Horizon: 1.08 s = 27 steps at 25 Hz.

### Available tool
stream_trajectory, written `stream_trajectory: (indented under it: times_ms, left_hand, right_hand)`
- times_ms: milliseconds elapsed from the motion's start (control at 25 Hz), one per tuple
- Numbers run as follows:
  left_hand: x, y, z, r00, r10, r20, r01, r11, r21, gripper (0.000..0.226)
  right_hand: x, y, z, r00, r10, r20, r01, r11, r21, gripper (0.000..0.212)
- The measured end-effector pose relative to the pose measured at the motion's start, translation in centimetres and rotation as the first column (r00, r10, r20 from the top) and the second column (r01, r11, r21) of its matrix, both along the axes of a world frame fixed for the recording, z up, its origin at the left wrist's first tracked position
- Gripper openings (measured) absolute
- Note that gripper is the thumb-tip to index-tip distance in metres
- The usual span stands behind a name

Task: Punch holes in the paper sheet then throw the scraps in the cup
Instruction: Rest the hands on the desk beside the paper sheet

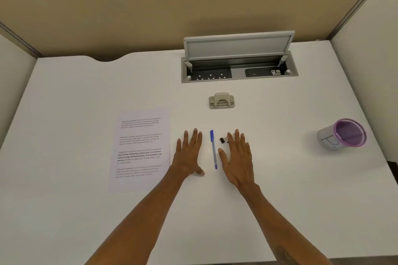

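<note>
A printed paper sheet (140, 148) lies flat on the white desk (280, 189), left of centre. The metal hole punch (221, 100) stands beyond my hands, nearer the back. A grey cup with a purple inside (342, 134) sits far right, tilted toward me. My left hand (188, 154) rests flat on the desk, fingers spread, just right of the sheet. My right hand (238, 157) also lies flat and empty, fingers apart. Neither hand touches the sheet, the punch or the cup.
A blue pen (213, 149) lies between my hands. A small black binder clip (224, 139) sits by my right fingertips. An open cable box with sockets (239, 66) is set into the desk at the back. Partition walls enclose the desk.
</note>
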<state>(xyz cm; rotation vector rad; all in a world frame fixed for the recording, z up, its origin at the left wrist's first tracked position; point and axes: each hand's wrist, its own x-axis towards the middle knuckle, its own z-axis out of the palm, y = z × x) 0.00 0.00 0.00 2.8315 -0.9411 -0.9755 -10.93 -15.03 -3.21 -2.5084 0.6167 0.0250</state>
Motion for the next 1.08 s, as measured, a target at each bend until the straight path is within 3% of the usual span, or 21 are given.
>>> stream_trajectory:
  times_ms: [160,440,640,880,1080]
  left_hand:
    - [0.0,0.1,-1.6,0.996,0.059,-0.06,-0.058,0.998,0.009,0.144]
    - [0.3,-0.1,-2.2,0.992,0.083,-0.098,-0.085,0.996,-0.015,0.144]
    - [0.4,-0.6,-1.5,0.988,0.113,-0.106,-0.114,0.993,-0.004,0.148]
    - [0.7,-1.3,-1.2,0.991,0.093,-0.098,-0.088,0.995,0.056,0.152]
    - [1.1,-1.5,-1.1,0.978,0.108,-0.18,-0.097,0.993,0.067,0.154]
  right_hand:
    - [1.1,0.8,-1.7,0.997,-0.049,-0.06,0.05,0.999,0.008,0.068]
    - [2.8,3.6,-3.3,0.999,-0.034,-0.022,0.03,0.989,-0.145,0.068]
    - [2.9,3.7,-4.2,0.995,0.088,0.048,-0.073,0.962,-0.261,0.053]
    - [1.4,-1.2,-5.4,0.977,0.195,0.089,-0.154,0.927,-0.341,0.062]
    - [1.8,-7.2,-5.0,0.994,0.011,0.108,0.024,0.948,-0.317,0.061]
